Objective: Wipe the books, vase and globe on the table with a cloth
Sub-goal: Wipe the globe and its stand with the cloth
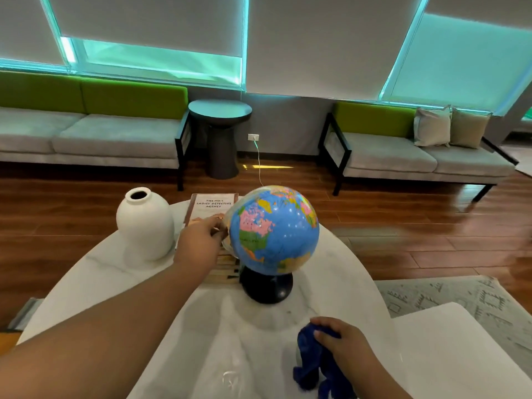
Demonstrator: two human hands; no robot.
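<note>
Left hand (201,240) at the left edge of the globe (273,228), fingers curled, seemingly pinching it; right hand (342,349) well apart in front of the globe, clamped on the blue cloth (309,367). Probably the globe step, just beginning, with vase (145,223) and books (213,205) to the left of the globe on the counter (100,277). Next: steady the globe, then lift the cloth to the sphere.

vase (144,224) left on table (331,263), books (211,207) between, globe (273,230) right, cloth (312,358) nearest
</note>
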